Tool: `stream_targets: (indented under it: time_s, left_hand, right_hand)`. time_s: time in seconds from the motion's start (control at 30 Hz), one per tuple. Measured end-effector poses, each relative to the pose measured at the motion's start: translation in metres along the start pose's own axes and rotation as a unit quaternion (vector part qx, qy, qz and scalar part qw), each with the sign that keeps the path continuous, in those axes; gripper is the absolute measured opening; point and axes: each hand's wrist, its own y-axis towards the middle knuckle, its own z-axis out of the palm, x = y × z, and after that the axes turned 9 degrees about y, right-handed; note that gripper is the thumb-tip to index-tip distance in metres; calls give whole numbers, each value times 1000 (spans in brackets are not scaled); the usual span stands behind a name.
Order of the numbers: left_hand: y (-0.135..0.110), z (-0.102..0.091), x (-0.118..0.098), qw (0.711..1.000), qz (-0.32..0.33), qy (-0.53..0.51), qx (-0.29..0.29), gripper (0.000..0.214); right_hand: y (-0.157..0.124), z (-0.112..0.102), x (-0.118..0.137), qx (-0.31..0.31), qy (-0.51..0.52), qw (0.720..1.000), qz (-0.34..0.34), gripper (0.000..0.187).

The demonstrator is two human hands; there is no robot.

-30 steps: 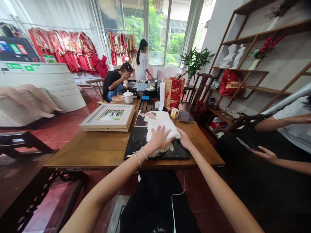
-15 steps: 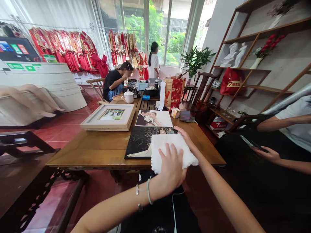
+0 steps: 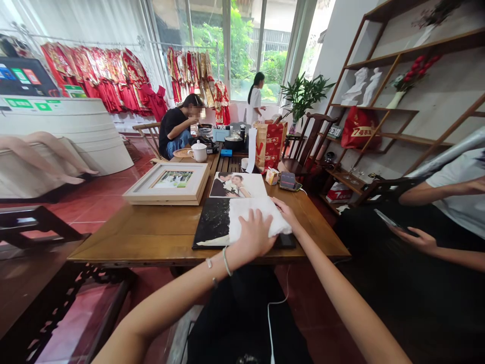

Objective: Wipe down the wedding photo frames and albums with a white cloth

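An open photo album (image 3: 212, 217) lies at the table's near edge, with a couple's portrait on its far page and a dark picture on the near page. Spread across the near page is a white cloth (image 3: 237, 207), hiding much of that picture. My left hand (image 3: 255, 235), with bracelets at its wrist, presses flat on the cloth, fingers apart. At the album's right side, my right hand (image 3: 286, 212) grips the edge beside the cloth; its thumb is hidden.
Left on the wooden table (image 3: 113, 237) are stacked picture frames (image 3: 166, 182); behind stands a lidded white mug (image 3: 199, 150). A phone (image 3: 288, 181), small box (image 3: 272, 176) and red paper bag (image 3: 271, 144) stand right. Another person's hand (image 3: 419, 240) holds a phone.
My left hand and the cloth have slid forward and left over the near page, uncovering the album's lower right edge. My right hand stays at the right edge. The person by the window has moved right.
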Motion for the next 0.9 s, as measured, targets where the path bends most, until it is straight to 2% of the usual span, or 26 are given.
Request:
stream_targets:
  time_s: [0.13, 0.27, 0.4, 0.57, 0.7, 0.8, 0.9]
  left_hand:
    - [36, 13, 25, 1000, 28, 7, 8, 52]
    - [47, 19, 34, 999, 51, 14, -6, 54]
    - [28, 17, 25, 998, 55, 24, -13, 57]
    - [-22, 4, 12, 993, 112, 27, -17, 63]
    - [-54, -4, 10, 989, 146, 23, 1, 72]
    - [-56, -5, 13, 989, 149, 14, 0, 71]
    - [-39, -2, 17, 990, 140, 12, -8, 64]
  right_hand:
    - [-2, 1, -4, 1, -6, 1000, 1, 39]
    - [-3, -1, -2, 9, -11, 1000, -3, 41]
    - [-2, 0, -1, -1, -5, 1000, 8, 40]
    - [-1, 3, 2, -11, -5, 1000, -1, 36]
    - [1, 3, 7, -9, -25, 1000, 1, 36]
    - [1, 3, 9, -12, -31, 999, 4, 38]
    - [0, 3, 8, -11, -26, 1000, -4, 37]
